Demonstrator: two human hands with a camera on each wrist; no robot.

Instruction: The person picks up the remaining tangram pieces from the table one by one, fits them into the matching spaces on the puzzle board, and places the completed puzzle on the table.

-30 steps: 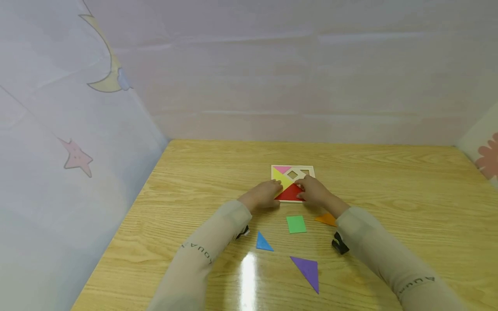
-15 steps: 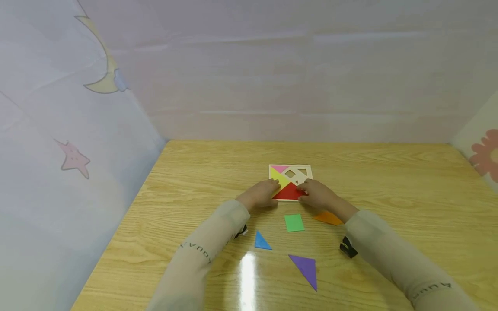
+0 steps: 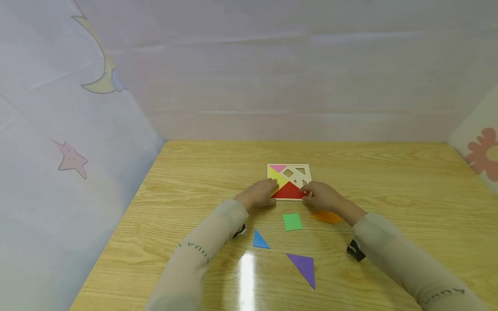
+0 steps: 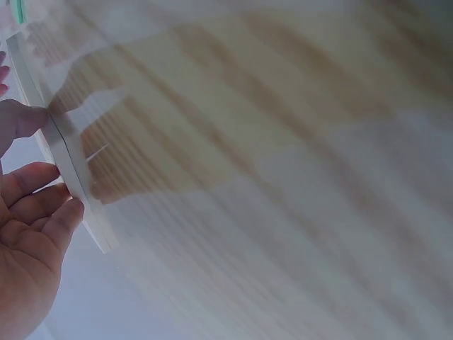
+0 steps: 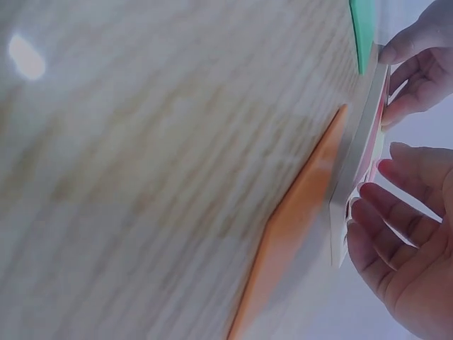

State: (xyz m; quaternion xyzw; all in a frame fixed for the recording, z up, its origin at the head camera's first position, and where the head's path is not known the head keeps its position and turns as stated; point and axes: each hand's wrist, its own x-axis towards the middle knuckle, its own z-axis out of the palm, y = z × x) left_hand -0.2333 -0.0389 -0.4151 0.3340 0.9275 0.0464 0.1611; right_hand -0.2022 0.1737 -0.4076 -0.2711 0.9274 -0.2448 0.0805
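A wooden tangram board (image 3: pixel 297 176) lies flat on the table with a yellow triangle (image 3: pixel 275 175), a pink triangle (image 3: pixel 278 167) and a red triangle (image 3: pixel 288 191) seated in it. Cut-out holes show in its bare right part. My left hand (image 3: pixel 258 194) holds the near left corner, thumb on the front edge and fingers at the left side. At the near right corner, my right hand (image 3: pixel 324 197) touches the red triangle and board with loosely bent fingers. The right wrist view shows both hands beside the board (image 5: pixel 364 134), an orange piece (image 5: pixel 301 219) lying nearby.
Loose on the table (image 3: pixel 194 181) in front of the board lie a green square (image 3: pixel 292 222), a blue triangle (image 3: pixel 260 240) and a purple triangle (image 3: pixel 304 268). A patterned cloth wall (image 3: pixel 249 86) rises behind the table's far edge.
My right hand has drawn back from the board's middle toward its near right corner, uncovering more holes. The left hand stays on the near left corner. The view shifts slightly.
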